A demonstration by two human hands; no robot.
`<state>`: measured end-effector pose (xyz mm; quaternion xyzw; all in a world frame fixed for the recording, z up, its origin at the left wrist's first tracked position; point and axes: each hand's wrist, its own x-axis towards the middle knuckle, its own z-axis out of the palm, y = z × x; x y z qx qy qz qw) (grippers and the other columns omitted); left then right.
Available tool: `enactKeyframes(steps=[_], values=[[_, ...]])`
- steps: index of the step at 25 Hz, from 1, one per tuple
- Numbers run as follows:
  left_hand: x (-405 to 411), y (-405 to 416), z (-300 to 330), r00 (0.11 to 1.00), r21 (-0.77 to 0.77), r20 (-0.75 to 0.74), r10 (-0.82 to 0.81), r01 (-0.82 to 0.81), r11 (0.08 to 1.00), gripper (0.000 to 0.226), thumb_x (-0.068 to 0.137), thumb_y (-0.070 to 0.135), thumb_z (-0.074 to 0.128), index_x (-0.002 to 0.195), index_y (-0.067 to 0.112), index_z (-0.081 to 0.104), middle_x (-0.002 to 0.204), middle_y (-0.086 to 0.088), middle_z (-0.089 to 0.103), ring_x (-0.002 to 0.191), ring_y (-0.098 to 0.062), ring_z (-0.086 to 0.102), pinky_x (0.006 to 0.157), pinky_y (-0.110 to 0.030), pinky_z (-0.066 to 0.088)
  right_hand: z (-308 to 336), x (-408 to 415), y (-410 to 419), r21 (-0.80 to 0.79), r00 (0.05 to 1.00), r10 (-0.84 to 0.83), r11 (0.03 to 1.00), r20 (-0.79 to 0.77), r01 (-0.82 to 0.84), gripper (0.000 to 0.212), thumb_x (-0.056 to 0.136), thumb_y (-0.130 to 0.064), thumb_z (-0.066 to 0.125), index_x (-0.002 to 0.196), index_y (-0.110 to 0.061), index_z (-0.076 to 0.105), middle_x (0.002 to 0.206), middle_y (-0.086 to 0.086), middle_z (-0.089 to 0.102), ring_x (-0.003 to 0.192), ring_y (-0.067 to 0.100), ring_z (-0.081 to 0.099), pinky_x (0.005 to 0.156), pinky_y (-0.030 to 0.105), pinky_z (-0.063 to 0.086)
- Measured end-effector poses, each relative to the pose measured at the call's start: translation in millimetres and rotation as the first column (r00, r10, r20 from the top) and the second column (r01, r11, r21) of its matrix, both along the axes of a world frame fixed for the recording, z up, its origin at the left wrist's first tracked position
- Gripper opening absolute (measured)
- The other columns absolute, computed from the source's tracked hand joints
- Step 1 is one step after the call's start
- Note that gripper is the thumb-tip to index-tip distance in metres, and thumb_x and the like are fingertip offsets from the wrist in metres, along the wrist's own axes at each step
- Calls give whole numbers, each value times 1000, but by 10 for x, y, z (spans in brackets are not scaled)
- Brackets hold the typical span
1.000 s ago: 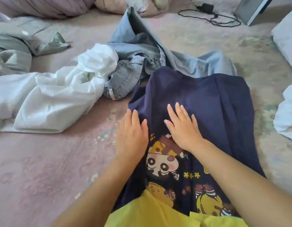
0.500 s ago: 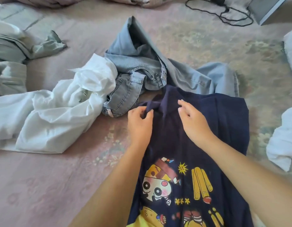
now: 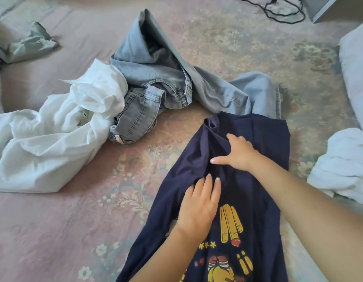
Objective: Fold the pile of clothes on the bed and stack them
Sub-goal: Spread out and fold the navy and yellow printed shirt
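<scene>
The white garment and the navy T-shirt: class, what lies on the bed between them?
In the head view, between the white garment and the navy T-shirt lie the crumpled grey jeans further back, and bare floral bedsheet nearer.

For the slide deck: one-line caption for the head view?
Both hands flat on navy T-shirt beside jeans.

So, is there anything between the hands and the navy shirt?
No, nothing visible. The left hand rests flat on the navy shirt, and the right hand touches its folded cloth directly.
</scene>
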<state>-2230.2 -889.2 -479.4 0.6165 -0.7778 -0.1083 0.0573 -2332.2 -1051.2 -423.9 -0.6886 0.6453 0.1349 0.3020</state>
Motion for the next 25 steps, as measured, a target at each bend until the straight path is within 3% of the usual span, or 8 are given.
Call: enactKeyframes(steps=[4, 6, 9, 12, 14, 19, 22, 25], values=[[251, 143, -82, 982, -18, 76, 171, -170, 985, 107, 28, 22, 95, 122, -1, 47, 97, -14, 64, 79, -30, 63, 67, -43, 55, -67, -65, -115, -45, 989, -92, 995, -113, 87, 29, 91, -39, 59, 102, -13, 56, 132, 13, 49, 119, 33, 46, 93, 40, 42], [352, 111, -41, 972, -15, 93, 216, -216, 976, 102, 13, 23, 95, 107, 0, 61, 88, -14, 63, 72, -31, 62, 62, -43, 55, 22, -53, -185, 47, 951, -309, 950, -19, 309, 31, 93, -42, 55, 105, -14, 58, 137, 15, 42, 124, 37, 41, 96, 42, 39], [447, 35, 140, 961, -7, 27, 276, -276, 961, 87, 7, 21, 95, 89, 6, 70, 76, -10, 62, 61, -28, 63, 48, -36, 53, 277, 160, -319, 532, 456, -829, 558, 324, 637, 31, 97, -32, 52, 123, -16, 49, 118, 11, 57, 102, 30, 58, 79, 47, 47], [485, 24, 343, 933, -59, -27, 360, -361, 931, 81, 27, 12, 96, 104, 5, 71, 77, -9, 60, 61, -25, 61, 44, -33, 50, 604, 468, -487, 609, 249, -854, 504, 456, 612, 13, 101, -22, 45, 103, -10, 50, 88, 12, 58, 73, 24, 60, 50, 38, 55], [540, 40, 489, 890, -78, -70, 451, -456, 887, 76, 41, 8, 92, 114, 5, 68, 76, -7, 54, 59, -20, 54, 41, -28, 45, 864, 774, -592, 598, 273, -808, 575, 522, 558, 18, 102, -22, 42, 91, -11, 49, 83, 11, 57, 69, 22, 58, 38, 34, 51], [473, -4, 837, 818, -129, -145, 557, -573, 809, 72, 51, -8, 79, 121, -4, 62, 70, -4, 48, 49, -10, 44, 32, -16, 27, 1317, 1542, -734, 539, 431, -630, 776, 646, 327, 16, 99, -27, 48, 93, -12, 51, 84, 9, 56, 74, 23, 57, 69, 47, 52], [445, -64, 924, 773, -155, -202, 601, -631, 760, 58, 66, -5, 64, 124, -1, 61, 67, -1, 44, 48, -7, 24, 34, -14, 17, 1367, 1774, -756, 464, 451, -522, 852, 724, 241, 17, 97, -26, 54, 83, -19, 49, 81, 3, 53, 70, 18, 53, 66, 41, 52], [541, -72, 901, 713, -201, -297, 635, -697, 689, 48, 78, 3, 54, 126, 1, 57, 70, -2, 44, 44, -8, 24, 31, -15, 21, 1467, 1770, -885, 104, 715, -150, 989, 683, 108, 26, 92, -35, 61, 73, -23, 47, 77, -6, 49, 70, 10, 45, 64, 26, 40]])
